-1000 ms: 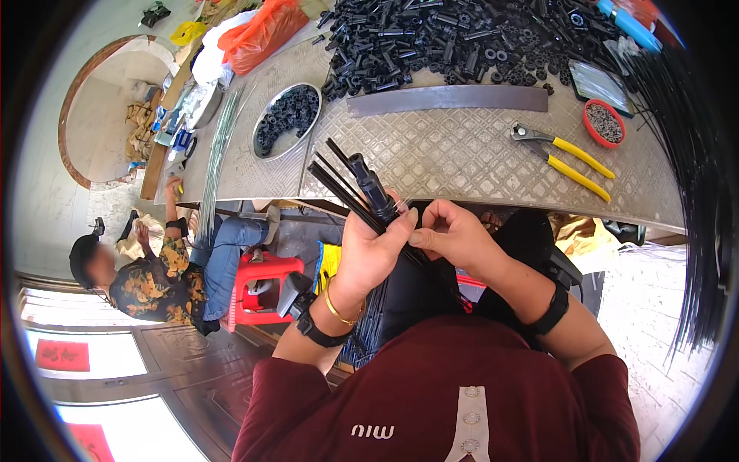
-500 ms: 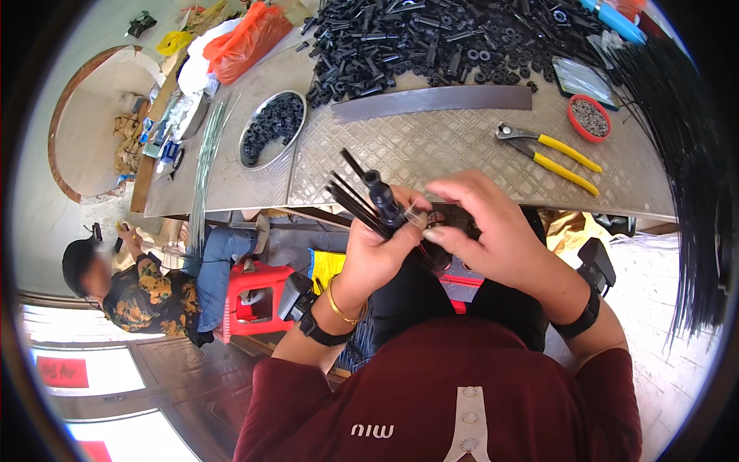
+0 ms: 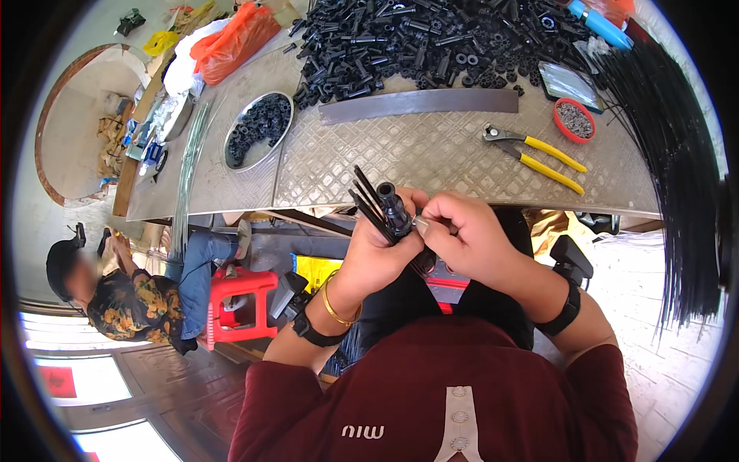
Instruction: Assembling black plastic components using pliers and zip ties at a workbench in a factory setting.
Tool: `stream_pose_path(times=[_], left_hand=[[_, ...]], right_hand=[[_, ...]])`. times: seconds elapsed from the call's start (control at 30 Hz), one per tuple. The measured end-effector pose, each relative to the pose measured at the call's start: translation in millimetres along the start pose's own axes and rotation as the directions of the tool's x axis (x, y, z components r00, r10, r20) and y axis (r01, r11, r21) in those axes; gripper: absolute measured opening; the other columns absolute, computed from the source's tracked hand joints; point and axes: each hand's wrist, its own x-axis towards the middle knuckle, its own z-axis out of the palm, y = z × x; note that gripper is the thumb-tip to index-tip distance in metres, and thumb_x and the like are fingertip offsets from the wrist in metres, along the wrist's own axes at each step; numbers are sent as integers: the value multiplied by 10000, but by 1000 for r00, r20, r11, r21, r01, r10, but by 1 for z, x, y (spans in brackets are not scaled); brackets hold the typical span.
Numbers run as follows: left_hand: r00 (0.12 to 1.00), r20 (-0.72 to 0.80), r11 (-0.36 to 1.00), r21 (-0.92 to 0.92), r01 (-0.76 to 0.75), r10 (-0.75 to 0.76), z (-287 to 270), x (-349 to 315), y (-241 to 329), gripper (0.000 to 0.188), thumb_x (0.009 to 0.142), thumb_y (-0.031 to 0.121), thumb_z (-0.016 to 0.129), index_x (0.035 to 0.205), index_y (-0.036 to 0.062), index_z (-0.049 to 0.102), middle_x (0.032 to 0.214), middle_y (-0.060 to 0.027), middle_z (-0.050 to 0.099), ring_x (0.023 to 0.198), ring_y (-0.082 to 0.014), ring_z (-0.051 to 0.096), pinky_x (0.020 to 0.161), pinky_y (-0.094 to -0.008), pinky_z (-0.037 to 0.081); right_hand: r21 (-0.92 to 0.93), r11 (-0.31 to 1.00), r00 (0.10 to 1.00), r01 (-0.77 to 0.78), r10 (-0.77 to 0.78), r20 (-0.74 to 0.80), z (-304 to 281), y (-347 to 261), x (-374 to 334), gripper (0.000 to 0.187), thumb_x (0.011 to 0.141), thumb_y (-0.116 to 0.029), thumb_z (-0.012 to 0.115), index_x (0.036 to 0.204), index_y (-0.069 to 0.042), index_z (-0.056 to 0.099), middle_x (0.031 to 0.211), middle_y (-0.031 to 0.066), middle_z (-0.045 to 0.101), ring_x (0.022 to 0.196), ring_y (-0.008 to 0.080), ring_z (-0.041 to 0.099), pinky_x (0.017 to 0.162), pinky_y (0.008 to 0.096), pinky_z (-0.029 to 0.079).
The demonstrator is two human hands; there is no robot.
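My left hand is closed around several thin black rods and a black tubular plastic fitting. The open ring end of the fitting points up and away from me, while the rods fan out to its left. Against the fitting's right side, my right hand is closed in a pinch of thumb and forefinger. What lies in that pinch is too small and too covered to make out. Both hands are just off the near edge of the table, above my lap.
On the patterned table lie yellow-handled pliers, a flat dark bar and a heap of black fittings. A red bowl holds small metal pieces. Long black rods hang at right; a person sits at left.
My right thumb and forefinger have closed together and moved left onto the side of the fitting. The fitting and rods have shifted slightly right and tilted more upright.
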Motion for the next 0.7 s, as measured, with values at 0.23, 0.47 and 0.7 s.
stream_pose_path(times=[0.23, 0.47, 0.7], left_hand=[[997, -50, 942, -334, 46, -66, 0, -8, 1, 246, 746, -149, 500, 877, 45, 425, 955, -72, 479, 806, -172, 627, 712, -278, 499], [997, -46, 960, -274, 52, -67, -2, -3, 7, 221, 748, -106, 559, 818, 68, 443, 862, -38, 505, 746, -84, 484, 656, -233, 401], [994, 49, 966, -236, 108, -100, -2, -2, 19, 241, 708, -98, 587, 745, 72, 421, 839, -38, 497, 762, -96, 458, 664, -238, 387]], right_hand=[[-699, 715, 968, -14, -165, -189, -80, 17, -1, 266, 777, -247, 622, 927, -40, 548, 929, 138, 539, 893, 325, 513, 779, 420, 417], [-922, 386, 997, 31, -74, 2, -124, 53, -11, 299, 755, -280, 657, 911, -41, 569, 935, 107, 531, 929, 291, 493, 804, 391, 406], [-457, 889, 987, -16, 88, 135, -127, -31, -20, 204, 731, -189, 655, 882, -67, 591, 985, 81, 537, 889, 262, 532, 777, 375, 420]])
